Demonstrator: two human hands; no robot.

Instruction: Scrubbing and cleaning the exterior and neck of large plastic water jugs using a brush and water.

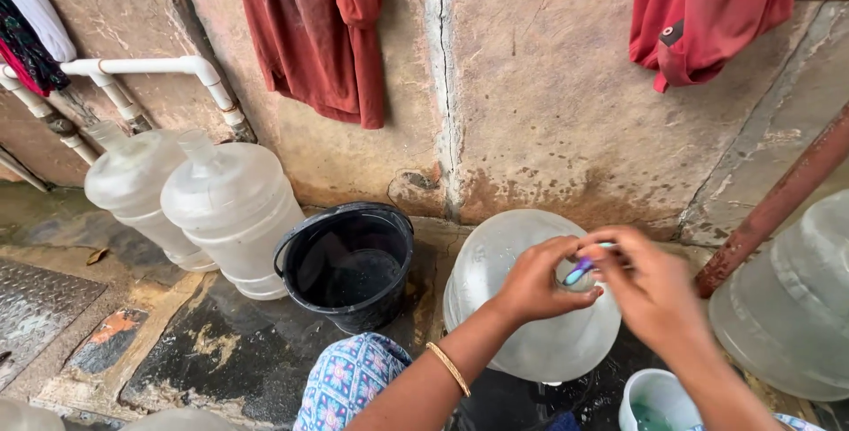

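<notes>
A large clear water jug [522,307] stands upright on the ground in front of me. My left hand [539,281] grips the jug's neck at the top; a gold bangle sits on that wrist. My right hand [650,285] hovers over the mouth and holds a thin blue and purple stick, like a toothbrush handle [581,269], pointed into the opening. The jug's mouth is hidden by my fingers.
A black bucket [349,263] with some water stands left of the jug. Two more clear jugs [234,210] stand by the wall under white pipes [150,67]. Another jug [791,307] and a rusty pole [778,205] are at right. A small white cup [654,396] sits near my knee. Red clothes hang above.
</notes>
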